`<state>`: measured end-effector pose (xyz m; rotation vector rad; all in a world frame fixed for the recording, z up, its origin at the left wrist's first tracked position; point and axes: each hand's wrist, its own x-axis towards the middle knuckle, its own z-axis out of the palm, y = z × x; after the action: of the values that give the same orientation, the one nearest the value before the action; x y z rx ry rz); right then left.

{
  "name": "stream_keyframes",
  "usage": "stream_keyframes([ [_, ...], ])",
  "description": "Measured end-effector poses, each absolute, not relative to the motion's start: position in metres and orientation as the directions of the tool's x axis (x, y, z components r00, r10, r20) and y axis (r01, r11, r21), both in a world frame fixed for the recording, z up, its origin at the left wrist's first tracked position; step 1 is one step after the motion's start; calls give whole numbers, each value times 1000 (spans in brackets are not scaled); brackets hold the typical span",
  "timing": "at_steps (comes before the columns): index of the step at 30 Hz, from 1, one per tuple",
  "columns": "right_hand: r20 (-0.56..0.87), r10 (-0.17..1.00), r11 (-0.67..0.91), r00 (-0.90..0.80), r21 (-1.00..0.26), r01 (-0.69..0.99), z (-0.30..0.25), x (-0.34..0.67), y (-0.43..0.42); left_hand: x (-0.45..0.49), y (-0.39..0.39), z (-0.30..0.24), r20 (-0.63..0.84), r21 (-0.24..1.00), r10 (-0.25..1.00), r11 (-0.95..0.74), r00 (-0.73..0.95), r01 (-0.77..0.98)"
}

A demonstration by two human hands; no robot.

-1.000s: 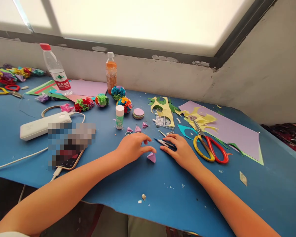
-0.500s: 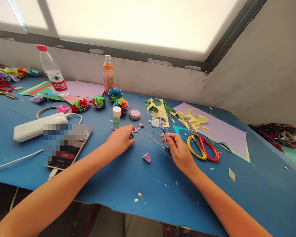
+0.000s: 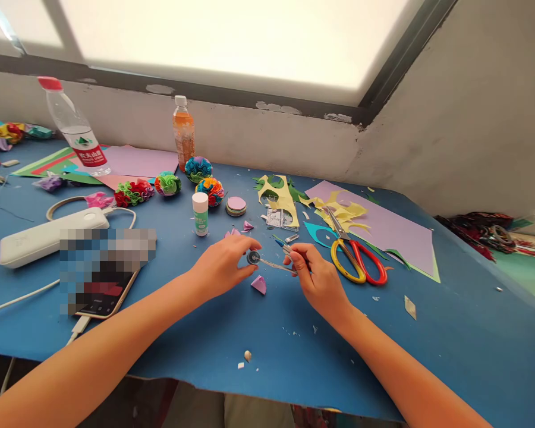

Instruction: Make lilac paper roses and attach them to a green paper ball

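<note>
My left hand (image 3: 223, 267) pinches a small round grey roll (image 3: 253, 258) just above the blue table (image 3: 249, 321). My right hand (image 3: 316, 276) grips a thin metal tool with a blue tip (image 3: 280, 260), its end meeting the roll. A small folded purple paper cone (image 3: 259, 285) lies on the table right below both hands. More purple cones (image 3: 248, 226) lie a little farther back, near a white glue stick (image 3: 200, 214).
Red-and-yellow scissors (image 3: 359, 261) lie right of my right hand on yellow scraps (image 3: 343, 211) and a lilac sheet (image 3: 392, 232). A phone (image 3: 102, 294) and white power bank (image 3: 49, 235) sit left. Paper flower balls (image 3: 210, 190), a disc stack (image 3: 236, 205) and two bottles (image 3: 182, 131) stand behind.
My left hand picked up the small grey roll and brought it toward the middle. My right hand lifted the thin tool and moved its end to the roll. The view shifted right.
</note>
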<state>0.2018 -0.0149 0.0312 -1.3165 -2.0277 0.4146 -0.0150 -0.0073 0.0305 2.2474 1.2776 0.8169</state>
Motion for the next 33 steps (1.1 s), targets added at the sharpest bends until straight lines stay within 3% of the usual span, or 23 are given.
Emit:
stream_keyframes([
  [8, 307, 909, 415, -283, -596, 687, 25, 202, -8, -16, -4, 26, 109, 471, 890, -438, 442, 765],
  [21, 280, 915, 404, -292, -632, 661, 24, 200, -8, -16, -2, 29, 202, 407, 844, -533, 496, 742],
  [27, 277, 931, 362, -238, -617, 699, 22, 208, 1, -19, -2, 35, 175, 353, 888, -459, 425, 815],
  [33, 307, 940, 304, -148, -561, 770, 14, 220, 18, -22, 1, 39, 72, 220, 935, -354, 347, 909],
])
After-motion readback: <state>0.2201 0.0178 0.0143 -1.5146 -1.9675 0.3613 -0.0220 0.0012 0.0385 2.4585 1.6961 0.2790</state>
